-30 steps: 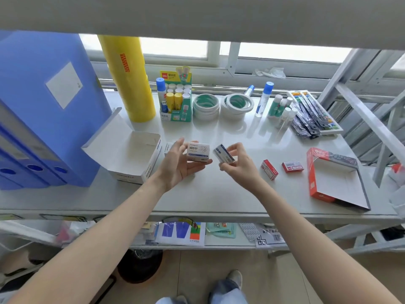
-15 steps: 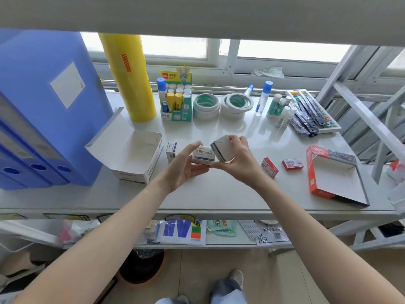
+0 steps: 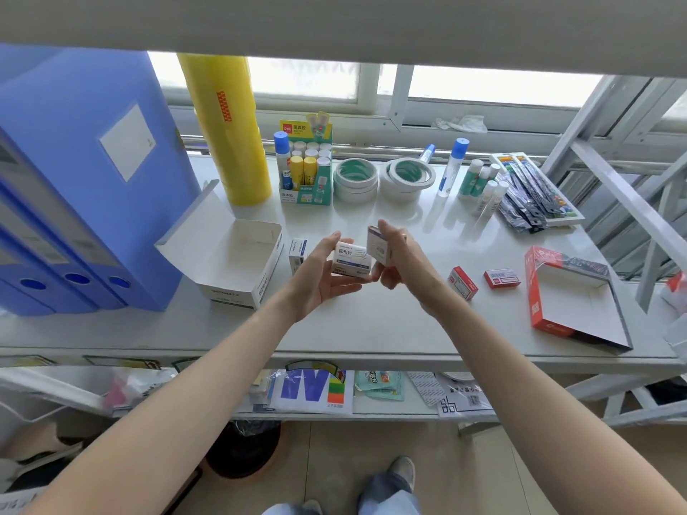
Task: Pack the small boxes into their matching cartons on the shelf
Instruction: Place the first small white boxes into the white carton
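side by side, left hand cradling white box, right hand pinching second box

Three white small boxes, two red small boxes, two open cartons, two tape stacks, three blue binders

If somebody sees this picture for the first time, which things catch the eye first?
Two bare hands meet at the centre, the left hand and the right hand each holding a small white box. At far left stand big blue file boxes, with a tall yellow roll beside them. An open red carton lies at right.
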{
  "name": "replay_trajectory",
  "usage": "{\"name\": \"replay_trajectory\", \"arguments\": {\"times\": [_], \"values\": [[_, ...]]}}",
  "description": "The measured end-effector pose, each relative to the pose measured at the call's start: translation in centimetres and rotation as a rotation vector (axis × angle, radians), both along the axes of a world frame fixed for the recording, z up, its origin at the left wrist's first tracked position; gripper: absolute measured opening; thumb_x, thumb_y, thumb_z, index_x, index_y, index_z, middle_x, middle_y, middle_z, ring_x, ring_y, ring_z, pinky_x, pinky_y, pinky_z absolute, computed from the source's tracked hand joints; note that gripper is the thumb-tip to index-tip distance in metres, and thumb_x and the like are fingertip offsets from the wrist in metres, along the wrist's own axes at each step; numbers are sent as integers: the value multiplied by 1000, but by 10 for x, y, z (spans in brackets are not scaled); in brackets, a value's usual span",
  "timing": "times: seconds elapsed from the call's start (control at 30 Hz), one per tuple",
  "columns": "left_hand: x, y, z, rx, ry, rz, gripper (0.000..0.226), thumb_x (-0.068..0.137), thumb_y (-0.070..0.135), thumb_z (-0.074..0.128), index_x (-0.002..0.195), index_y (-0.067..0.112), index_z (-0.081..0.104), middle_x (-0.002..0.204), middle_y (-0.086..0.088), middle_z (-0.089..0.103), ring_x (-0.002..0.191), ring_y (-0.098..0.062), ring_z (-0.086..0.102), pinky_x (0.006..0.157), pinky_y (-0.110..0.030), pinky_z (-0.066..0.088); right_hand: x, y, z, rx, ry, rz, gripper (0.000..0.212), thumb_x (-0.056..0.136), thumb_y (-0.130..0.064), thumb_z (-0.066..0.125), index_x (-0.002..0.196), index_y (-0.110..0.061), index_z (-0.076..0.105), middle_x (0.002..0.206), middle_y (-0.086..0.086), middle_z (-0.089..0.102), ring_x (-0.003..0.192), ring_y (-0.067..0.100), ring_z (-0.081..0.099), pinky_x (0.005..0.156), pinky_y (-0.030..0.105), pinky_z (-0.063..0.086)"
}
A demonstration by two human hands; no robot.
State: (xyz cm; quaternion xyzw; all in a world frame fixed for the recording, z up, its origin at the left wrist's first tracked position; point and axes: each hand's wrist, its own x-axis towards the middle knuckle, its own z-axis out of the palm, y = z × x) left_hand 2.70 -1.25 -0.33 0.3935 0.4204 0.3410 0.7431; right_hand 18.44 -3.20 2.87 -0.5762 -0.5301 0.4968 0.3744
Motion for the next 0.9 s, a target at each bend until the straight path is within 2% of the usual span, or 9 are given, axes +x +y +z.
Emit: {"name": "replay_trajectory", "arguments": {"times": [0.07, 0.17, 0.3, 0.37, 0.53, 0.63, 0.7, 0.77, 0.9], "values": [[1, -1, 2, 12, 21, -28, 48, 95, 48, 35, 128, 17, 51, 105, -12, 67, 88, -22, 70, 82, -30, 54, -2, 0, 1, -24, 61, 11, 56, 95, -54, 25, 88, -11, 60, 55, 8, 60, 43, 13, 40, 45, 20, 34], [3, -5, 4, 37, 35, -74, 45, 96, 49, 32, 119, 21, 59, 108, -13, 69, 97, -24, 69, 83, -28, 53, -3, 1, 1, -30, 109, -95, 53, 97, -48, 28, 82, -12, 64, 51, 2, 59, 40, 11, 38, 42, 18, 30], [5, -8, 6, 35, 21, -63, 45, 96, 52, 28, 114, 26, 60, 114, -15, 68, 100, -27, 69, 82, -26, 56, 0, 3, 1, -13, 173, -97, 33, 98, -39, 36, 94, -9, 49, 72, 10, 56, 40, 10, 45, 38, 18, 27], [5, -7, 7, 29, 10, -58, 45, 96, 54, 27, 115, 27, 58, 114, -15, 68, 99, -28, 70, 82, -25, 57, 3, 3, 2, 8, 167, -82, 31, 100, -38, 33, 96, -9, 42, 70, 9, 55, 37, 8, 46, 34, 16, 27], [7, -6, 8, 42, 21, -50, 46, 95, 52, 34, 118, 22, 60, 114, -15, 69, 99, -26, 70, 83, -26, 56, 6, 5, -4, 55, 8, -33, 36, 102, -36, 29, 97, -5, 47, 66, 16, 54, 33, 13, 43, 32, 20, 32], [11, -3, 8, 96, 85, -12, 48, 95, 47, 40, 127, 14, 54, 115, -17, 67, 95, -26, 71, 74, -24, 57, 7, 4, -11, 79, -78, -38, 32, 101, -35, 33, 97, -10, 52, 72, 10, 60, 44, 18, 50, 41, 21, 39], [12, -1, 7, 115, 126, 38, 48, 94, 47, 42, 126, 13, 53, 115, -18, 67, 91, -27, 72, 67, -24, 57, 9, 6, -12, 90, -153, -49, 29, 100, -33, 39, 107, -11, 56, 87, 6, 61, 60, 16, 55, 53, 22, 43], [11, 0, 6, 116, 165, 85, 50, 93, 50, 44, 124, 12, 54, 112, -17, 69, 84, -26, 73, 63, -23, 56, 13, 7, -9, 76, -139, -23, 30, 97, -28, 47, 121, -13, 55, 95, 3, 59, 73, 15, 56, 62, 23, 47], [9, 1, 3, 95, 194, 121, 59, 89, 58, 44, 122, 11, 54, 101, -15, 72, 75, -22, 74, 61, -24, 57, 17, 10, 5, 36, -35, 123, 48, 92, -15, 57, 137, -23, 42, 102, 2, 56, 69, 14, 61, 67, 24, 57]]}}
